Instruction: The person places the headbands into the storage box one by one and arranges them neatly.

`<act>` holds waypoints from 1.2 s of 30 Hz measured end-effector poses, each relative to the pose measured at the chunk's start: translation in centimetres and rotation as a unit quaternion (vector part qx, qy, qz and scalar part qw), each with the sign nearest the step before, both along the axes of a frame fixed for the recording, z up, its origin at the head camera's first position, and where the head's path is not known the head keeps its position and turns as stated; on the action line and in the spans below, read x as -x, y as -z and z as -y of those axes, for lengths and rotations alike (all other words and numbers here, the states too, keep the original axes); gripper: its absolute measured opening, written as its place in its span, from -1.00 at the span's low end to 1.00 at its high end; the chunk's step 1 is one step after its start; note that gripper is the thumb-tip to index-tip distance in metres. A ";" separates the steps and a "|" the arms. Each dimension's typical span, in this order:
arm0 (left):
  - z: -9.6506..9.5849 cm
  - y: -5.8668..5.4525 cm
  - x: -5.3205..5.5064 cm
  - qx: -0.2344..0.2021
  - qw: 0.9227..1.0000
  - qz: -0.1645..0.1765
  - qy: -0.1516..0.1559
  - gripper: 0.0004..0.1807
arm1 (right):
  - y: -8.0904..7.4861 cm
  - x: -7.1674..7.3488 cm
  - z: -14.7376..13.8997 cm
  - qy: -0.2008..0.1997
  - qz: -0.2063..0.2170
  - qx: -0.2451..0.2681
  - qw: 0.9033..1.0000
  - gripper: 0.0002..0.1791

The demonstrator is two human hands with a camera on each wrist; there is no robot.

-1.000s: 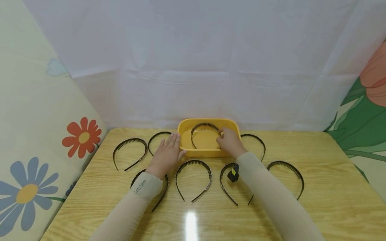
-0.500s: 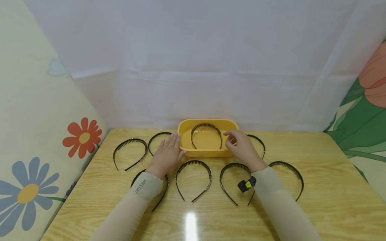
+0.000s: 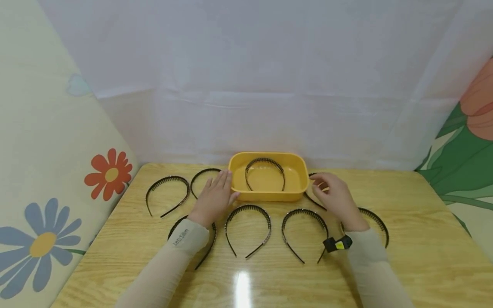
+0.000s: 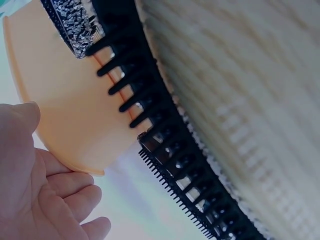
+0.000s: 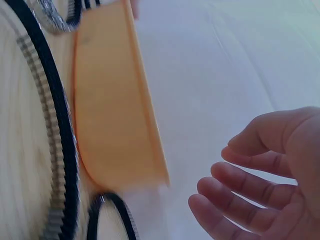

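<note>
The yellow plastic bin [image 3: 265, 196] stands at the back of the table with one black toothed headband [image 3: 265, 160] lying in it. My left hand [image 3: 213, 199] rests against the bin's left side, its fingers straight along the rim. To the right of the bin, my right hand [image 3: 336, 199] hovers over another headband [image 3: 314, 201] and hides part of it. Its fingers and thumb are loosely bent, and the right wrist view shows nothing between them.
More headbands lie on the wooden table [image 3: 289, 282]: one at the far left [image 3: 168, 177], several in the front row, including a middle headband [image 3: 248, 206]. A white cloth [image 3: 246, 107] hangs behind the bin. Flower-printed panels flank the table.
My right hand has let go of the headband in the bin, moved out of the bin and gone right, over the headband beside it. My left hand stays at the bin's left side.
</note>
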State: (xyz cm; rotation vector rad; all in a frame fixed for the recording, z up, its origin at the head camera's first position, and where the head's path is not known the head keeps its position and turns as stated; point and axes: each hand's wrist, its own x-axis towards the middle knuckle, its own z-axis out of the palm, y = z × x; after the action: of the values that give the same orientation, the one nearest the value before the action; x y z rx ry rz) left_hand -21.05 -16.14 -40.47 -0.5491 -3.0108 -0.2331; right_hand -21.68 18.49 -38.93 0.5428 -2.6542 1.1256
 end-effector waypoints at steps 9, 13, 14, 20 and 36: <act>-0.2 0.0 0.2 0.010 1.000 -0.006 0.003 -0.22 | 0.7 0.5 -3.1 0.058 0.023 0.011 0.998 -0.67; -0.4 -0.2 0.2 0.008 1.000 -0.003 0.006 -0.21 | 1.1 0.7 -4.0 0.090 0.046 0.015 0.995 -0.64; -0.5 -0.3 0.2 0.007 1.000 -0.003 0.007 -0.21 | 1.2 0.8 -4.2 0.097 0.050 0.017 0.994 -0.64; -0.6 0.0 0.3 0.008 1.000 0.005 0.004 -0.21 | 1.7 1.2 -5.0 0.141 0.064 0.036 0.987 -0.64; 0.1 0.1 0.2 0.015 1.000 0.002 0.000 -0.21 | 2.8 1.7 -5.5 0.181 0.119 0.051 0.975 -0.59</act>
State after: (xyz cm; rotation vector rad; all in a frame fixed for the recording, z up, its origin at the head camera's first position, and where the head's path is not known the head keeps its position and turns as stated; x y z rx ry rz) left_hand -21.25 -16.25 -40.52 -0.5521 -3.0225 -0.1883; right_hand -23.37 23.98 -41.69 -0.1025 -2.7155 1.2643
